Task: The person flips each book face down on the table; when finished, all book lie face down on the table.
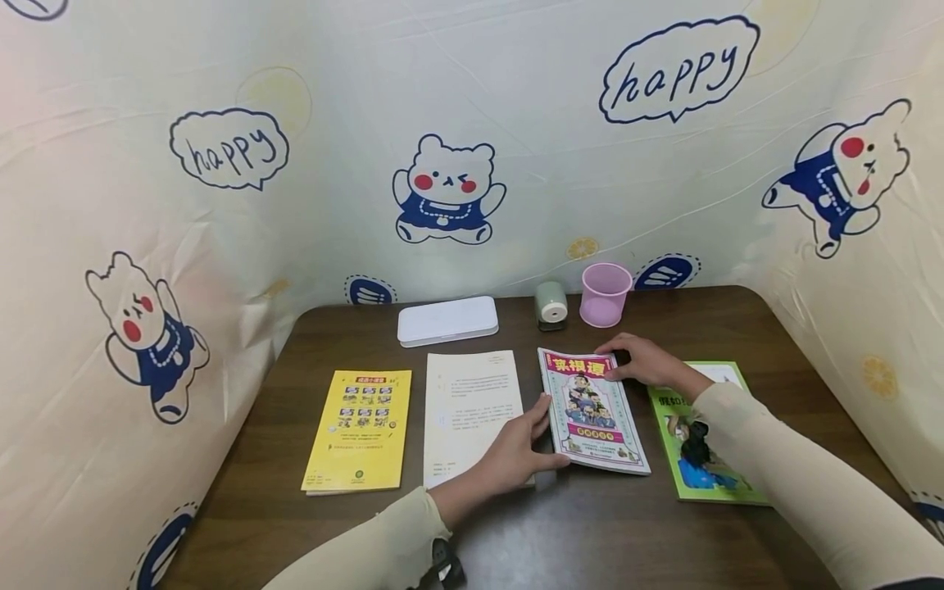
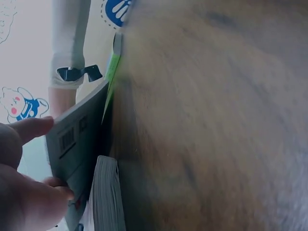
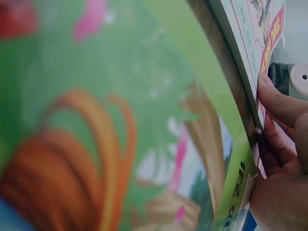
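Pink and pale teal, a thin paper booklet with cartoon figures (image 1: 593, 414) is held tilted over the dark brown wooden worktop (image 1: 560, 545), between a white printed booklet (image 1: 472, 414) and a bright green picture book (image 1: 692, 463). The left hand (image 1: 515, 451) grips its lower left edge; the right hand's (image 1: 651, 362) fingers pinch its upper right corner.

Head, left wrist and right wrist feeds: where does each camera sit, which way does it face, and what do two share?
Head: on the person's head, facing forward and down at the table and patterned cloth; left hand, right hand and sleeves show.
Left wrist: on that wrist, facing low across the table at the barcoded back of the pink-titled book; left hand and right arm show.
Right wrist: on that wrist, facing across the green book; right hand shows.
Head and right wrist share both books and right hand.
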`<state>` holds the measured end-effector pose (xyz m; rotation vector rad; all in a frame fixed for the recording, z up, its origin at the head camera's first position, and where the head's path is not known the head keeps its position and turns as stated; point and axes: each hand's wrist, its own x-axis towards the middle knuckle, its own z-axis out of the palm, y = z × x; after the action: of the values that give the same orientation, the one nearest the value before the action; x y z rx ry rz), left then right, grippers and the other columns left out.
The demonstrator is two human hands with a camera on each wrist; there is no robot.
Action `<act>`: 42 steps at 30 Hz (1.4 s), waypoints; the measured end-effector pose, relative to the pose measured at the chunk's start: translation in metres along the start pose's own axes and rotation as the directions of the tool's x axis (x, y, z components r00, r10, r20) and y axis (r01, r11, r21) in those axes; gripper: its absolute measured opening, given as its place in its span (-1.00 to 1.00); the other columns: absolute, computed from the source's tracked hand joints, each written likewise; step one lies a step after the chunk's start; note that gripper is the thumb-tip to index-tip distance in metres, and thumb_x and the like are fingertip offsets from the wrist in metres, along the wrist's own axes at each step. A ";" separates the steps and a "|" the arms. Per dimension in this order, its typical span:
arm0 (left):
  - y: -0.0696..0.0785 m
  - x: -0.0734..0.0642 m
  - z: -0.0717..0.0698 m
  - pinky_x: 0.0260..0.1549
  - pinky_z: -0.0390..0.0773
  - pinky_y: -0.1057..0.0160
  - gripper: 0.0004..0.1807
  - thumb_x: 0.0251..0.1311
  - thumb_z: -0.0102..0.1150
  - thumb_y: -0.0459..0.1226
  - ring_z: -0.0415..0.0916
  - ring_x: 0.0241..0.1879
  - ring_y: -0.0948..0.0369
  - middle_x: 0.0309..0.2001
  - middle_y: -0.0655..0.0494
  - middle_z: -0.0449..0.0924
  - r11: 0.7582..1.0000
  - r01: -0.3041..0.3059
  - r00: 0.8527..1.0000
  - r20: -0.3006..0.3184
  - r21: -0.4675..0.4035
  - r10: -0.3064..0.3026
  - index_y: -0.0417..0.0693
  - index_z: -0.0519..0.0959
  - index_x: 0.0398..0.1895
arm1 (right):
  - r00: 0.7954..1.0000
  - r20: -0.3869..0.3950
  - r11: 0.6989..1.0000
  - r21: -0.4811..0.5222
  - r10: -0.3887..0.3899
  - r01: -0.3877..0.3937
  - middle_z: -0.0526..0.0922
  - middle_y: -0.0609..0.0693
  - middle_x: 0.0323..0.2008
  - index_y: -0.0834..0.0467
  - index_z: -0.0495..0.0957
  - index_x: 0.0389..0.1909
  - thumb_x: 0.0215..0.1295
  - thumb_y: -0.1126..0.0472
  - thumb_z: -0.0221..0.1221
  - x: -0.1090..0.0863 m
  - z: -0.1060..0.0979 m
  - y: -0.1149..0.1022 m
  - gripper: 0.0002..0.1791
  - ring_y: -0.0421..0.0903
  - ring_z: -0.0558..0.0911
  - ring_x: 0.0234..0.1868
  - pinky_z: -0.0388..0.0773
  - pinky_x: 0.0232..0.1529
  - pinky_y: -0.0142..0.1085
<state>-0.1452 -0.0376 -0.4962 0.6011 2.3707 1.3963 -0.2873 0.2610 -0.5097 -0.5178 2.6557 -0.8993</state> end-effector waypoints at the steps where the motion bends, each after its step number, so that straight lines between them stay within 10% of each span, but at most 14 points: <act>1: 0.000 0.001 0.000 0.47 0.22 0.14 0.09 0.18 0.52 -0.17 0.21 0.49 0.22 0.61 -0.09 -0.01 0.999 0.004 1.000 -0.003 -0.045 -0.004 -0.23 0.03 0.63 | 1.000 -0.001 1.000 0.001 0.001 -0.001 0.52 0.23 0.22 0.18 0.60 0.28 0.34 0.13 0.39 0.000 0.000 0.000 -0.48 0.24 0.49 0.26 0.40 0.32 0.25; 9: 0.005 0.002 0.003 0.44 0.27 0.11 0.06 0.22 0.49 -0.20 0.17 0.52 0.16 0.62 -0.05 0.00 0.972 0.003 1.000 0.001 -0.236 -0.003 -0.23 0.02 0.64 | 1.000 -0.021 1.000 0.008 0.001 -0.001 0.55 0.22 0.20 0.19 0.61 0.26 0.33 0.15 0.40 0.000 0.000 0.001 -0.49 0.22 0.51 0.25 0.41 0.31 0.22; 42: 0.014 -0.009 -0.002 0.46 0.24 0.15 -0.01 0.25 0.46 -0.22 0.04 0.58 0.23 0.65 0.10 -0.03 0.957 -0.190 0.980 -0.102 -0.217 0.171 -0.15 0.08 0.63 | 0.991 0.003 0.969 0.212 -0.132 0.128 0.59 0.22 0.27 0.21 0.47 0.40 0.48 0.06 0.24 0.009 0.003 -0.047 -0.43 0.21 0.55 0.25 0.40 0.35 0.25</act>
<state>-0.1355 -0.0378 -0.4820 0.7238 2.2186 1.7724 -0.2830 0.2210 -0.4840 -0.6494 2.4941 -1.1939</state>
